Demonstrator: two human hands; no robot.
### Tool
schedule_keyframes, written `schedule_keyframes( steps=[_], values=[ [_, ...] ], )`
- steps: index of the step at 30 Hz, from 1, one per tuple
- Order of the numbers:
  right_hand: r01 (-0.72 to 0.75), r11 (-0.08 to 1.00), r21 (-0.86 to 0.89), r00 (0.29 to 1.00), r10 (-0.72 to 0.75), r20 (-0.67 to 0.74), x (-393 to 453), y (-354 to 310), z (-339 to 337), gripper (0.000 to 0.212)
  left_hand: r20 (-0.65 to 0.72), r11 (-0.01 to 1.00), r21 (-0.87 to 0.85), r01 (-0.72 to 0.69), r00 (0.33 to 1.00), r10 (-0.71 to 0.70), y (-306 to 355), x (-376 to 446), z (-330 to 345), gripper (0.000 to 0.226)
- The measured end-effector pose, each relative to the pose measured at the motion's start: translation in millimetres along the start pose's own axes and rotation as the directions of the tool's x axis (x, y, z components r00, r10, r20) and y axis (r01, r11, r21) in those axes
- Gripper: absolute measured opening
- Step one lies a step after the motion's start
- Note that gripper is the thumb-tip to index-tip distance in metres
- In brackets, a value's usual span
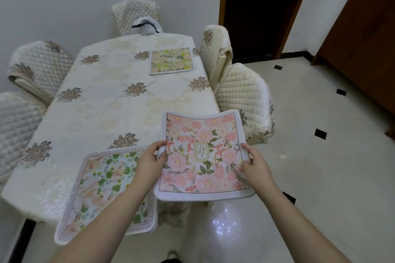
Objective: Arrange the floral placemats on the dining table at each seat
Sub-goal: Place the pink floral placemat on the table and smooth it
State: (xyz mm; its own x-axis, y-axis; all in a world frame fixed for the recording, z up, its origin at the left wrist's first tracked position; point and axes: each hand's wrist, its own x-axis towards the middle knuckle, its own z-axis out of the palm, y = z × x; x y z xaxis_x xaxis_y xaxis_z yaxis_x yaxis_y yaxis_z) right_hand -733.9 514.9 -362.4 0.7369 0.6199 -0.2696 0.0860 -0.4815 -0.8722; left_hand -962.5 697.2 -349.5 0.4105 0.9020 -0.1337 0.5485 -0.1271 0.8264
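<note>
A white-tiled dining room, cloth-covered table (pixel 102 100). The pink placemat (pixel 203 156) hangs off the near right corner, left hand (pixel 149 162) and right hand (pixel 255 165) pinching its sides. One yellow-green mat (pixel 172 61) lies placed; a stack (pixel 106 190) waits nearby. Most seats seem unserved.

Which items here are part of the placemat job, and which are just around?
Job: pink placemat held by left hand and right hand; green-leaf placemat; yellow-green placemat; dining table; chairs.
Bystanders: white bag; doorway.
</note>
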Motion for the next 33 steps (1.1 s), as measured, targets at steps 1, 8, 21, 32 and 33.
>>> schedule_keyframes(
  steps=[1,8,21,32,33],
  values=[
    [0.003,1.0,0.002,1.0,-0.003,0.003,5.2,-2.0,0.8,0.058,-0.002,1.0,-0.011,0.013,1.0,-0.013,-0.8,3.4,0.0,0.032],
    [-0.009,0.999,0.042,0.999,0.007,0.034,41.5,-16.7,19.9,0.058,-0.047,0.994,-0.092,0.064,0.997,-0.068,-9.3,40.1,-2.9,0.036],
    [-0.076,0.997,-0.034,0.997,0.076,-0.001,123.9,-57.3,69.0,0.053,-0.037,0.98,-0.167,0.109,0.992,-0.116,-45.7,149.9,-24.9,0.019],
    [-0.156,0.987,0.036,0.985,0.152,0.083,224.6,-63.1,104.7,0.051,0.054,0.946,-0.211,0.244,0.97,-0.238,-63.8,229.9,-18.7,0.04],
    [-0.152,0.988,0.027,0.985,0.149,0.088,233.8,-66.2,108.6,0.05,0.041,0.946,-0.208,0.25,0.968,-0.247,-64.1,237.6,-17.7,0.04]
  ],
)
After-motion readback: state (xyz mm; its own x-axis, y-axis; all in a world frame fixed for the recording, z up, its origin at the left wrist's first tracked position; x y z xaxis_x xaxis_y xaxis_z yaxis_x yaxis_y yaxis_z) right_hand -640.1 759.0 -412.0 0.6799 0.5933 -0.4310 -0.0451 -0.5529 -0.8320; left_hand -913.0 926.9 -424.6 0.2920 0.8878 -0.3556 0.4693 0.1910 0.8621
